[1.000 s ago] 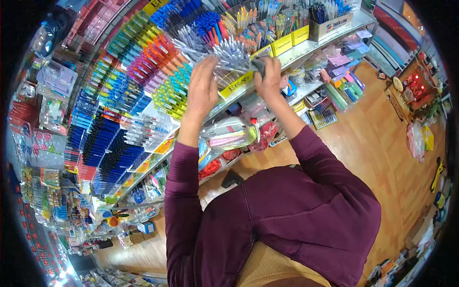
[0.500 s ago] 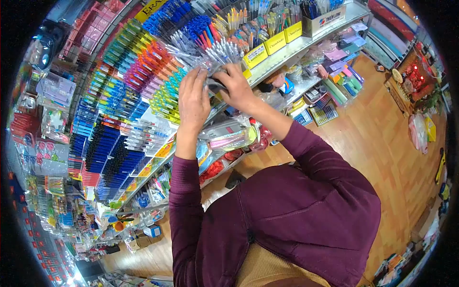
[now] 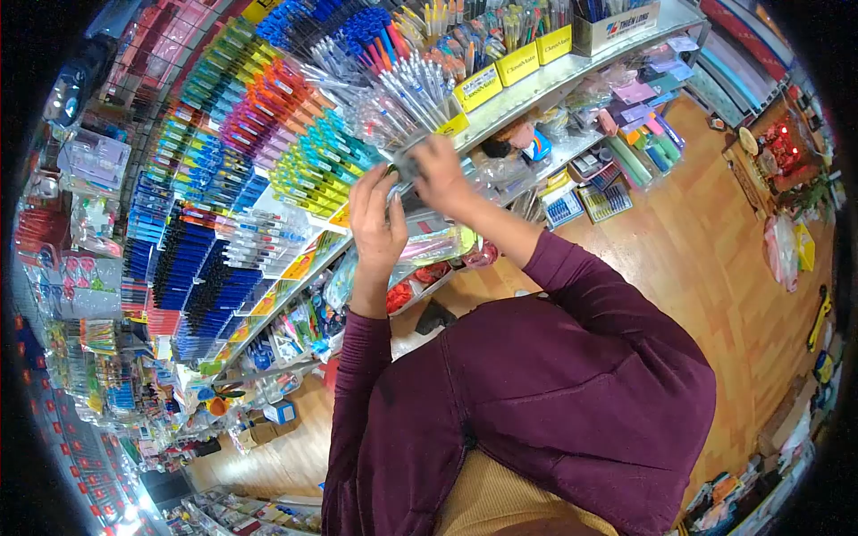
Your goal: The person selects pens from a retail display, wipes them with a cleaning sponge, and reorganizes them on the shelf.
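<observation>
At the front edge of the pen display, my right hand [image 3: 438, 179] is closed on a small grey, partly see-through thing [image 3: 408, 163]. Motion blur and my fingers hide what kind of thing it is. Close on its left is my left hand [image 3: 379, 219], its fingers bent and pressed near the same grey thing; their tips are partly hidden. Just beyond both hands stand clear-barrelled pens [image 3: 413, 89] in a transparent holder. Yellow and green pens [image 3: 308, 183] lie in rows to the left of my left hand.
Yellow ClassMate boxes [image 3: 518, 64] and a Thien Long box [image 3: 621, 29] line the shelf at the right. Dark blue pens [image 3: 206, 286] fill the left part. Packaged goods lie on the lower shelf [image 3: 572, 147]. Wooden floor [image 3: 661, 259] stretches to the right.
Both hands have drawn back from the clear-barrelled pens toward my body, to the shelf's front edge. The grey thing now shows between them, and those pens are less covered.
</observation>
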Demonstrator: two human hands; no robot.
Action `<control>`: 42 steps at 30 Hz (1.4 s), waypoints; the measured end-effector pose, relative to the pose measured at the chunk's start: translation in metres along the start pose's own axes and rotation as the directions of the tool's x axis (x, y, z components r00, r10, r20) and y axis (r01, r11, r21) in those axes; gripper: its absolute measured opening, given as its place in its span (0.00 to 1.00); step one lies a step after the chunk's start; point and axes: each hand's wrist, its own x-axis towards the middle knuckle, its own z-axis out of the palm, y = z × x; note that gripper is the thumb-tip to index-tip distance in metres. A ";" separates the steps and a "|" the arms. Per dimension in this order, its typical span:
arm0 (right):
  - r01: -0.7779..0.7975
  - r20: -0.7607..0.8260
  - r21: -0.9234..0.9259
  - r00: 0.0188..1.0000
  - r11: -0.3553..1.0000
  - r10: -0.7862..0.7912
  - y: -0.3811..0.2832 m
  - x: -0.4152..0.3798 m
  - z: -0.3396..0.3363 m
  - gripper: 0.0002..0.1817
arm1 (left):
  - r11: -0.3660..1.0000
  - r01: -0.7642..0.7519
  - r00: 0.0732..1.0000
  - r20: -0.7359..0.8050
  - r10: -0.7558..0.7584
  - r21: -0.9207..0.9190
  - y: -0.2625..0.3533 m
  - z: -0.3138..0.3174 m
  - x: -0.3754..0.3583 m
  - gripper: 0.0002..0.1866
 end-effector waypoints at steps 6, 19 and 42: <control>0.061 0.050 -0.028 0.997 0.998 -0.059 0.006 0.005 -0.021 0.19 | 0.996 0.090 0.995 -0.043 -0.090 0.005 0.004 -0.008 -0.033 0.15; -0.236 -0.390 -0.281 0.914 0.930 0.114 0.080 0.048 -0.055 0.23 | 0.877 0.479 0.877 0.071 -0.476 -0.040 0.024 -0.020 -0.171 0.08; -0.213 -0.109 -0.246 0.976 0.946 0.191 0.079 0.047 -0.103 0.21 | 0.816 0.547 0.798 0.411 -0.441 -0.187 0.007 0.022 -0.180 0.05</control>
